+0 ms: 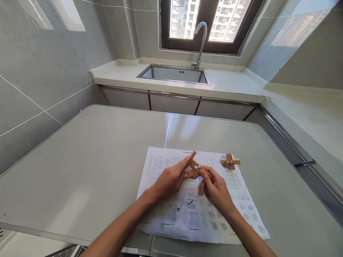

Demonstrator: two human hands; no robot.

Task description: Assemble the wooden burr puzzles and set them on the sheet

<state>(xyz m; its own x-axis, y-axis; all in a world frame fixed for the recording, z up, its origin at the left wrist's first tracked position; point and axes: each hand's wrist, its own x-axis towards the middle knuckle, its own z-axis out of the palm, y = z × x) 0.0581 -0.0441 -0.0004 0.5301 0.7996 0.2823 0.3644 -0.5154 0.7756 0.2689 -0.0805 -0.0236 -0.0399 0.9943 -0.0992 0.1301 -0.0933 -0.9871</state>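
My left hand (171,177) is closed around a wooden puzzle stick (192,156) that slants up past its fingers. My right hand (213,182) pinches a second notched wooden puzzle piece (194,165), whose far end meets the left hand's stick. Another flat wooden piece (189,174) with a dark curved mark shows below, between the two hands; which fingers hold it I cannot tell. Beneath both hands lies a printed instruction sheet (198,228) with rows of small puzzle diagrams. A cross-shaped assembled wooden puzzle (229,162) rests near the sheet's upper right corner.
The sheet lies on a large light-grey folding table (80,160) with a seam down its middle. Beyond the table is a white counter (227,80) with a steel sink (174,75) and a tall faucet (202,43) below a window. Another counter (308,110) runs along the right.
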